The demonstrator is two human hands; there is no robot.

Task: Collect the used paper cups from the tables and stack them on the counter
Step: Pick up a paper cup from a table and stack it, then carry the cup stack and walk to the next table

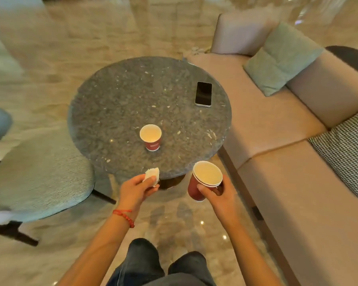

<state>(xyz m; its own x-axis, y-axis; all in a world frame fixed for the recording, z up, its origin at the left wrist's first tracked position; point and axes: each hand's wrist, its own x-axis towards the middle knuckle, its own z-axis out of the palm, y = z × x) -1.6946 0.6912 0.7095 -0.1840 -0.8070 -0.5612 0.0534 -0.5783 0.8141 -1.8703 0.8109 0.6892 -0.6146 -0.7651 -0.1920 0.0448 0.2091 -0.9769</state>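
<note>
Lone paper cup [150,139] on worktop [116,104]: light, crushable, probably empty; take its wall. Right hand [219,191] grip wraps nested cups [205,182]; left hand [137,187] pinches tissue [152,176].

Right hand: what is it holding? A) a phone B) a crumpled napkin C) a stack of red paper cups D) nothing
C: the right hand grips nested red paper cups, with several rims showing at the top.
</note>
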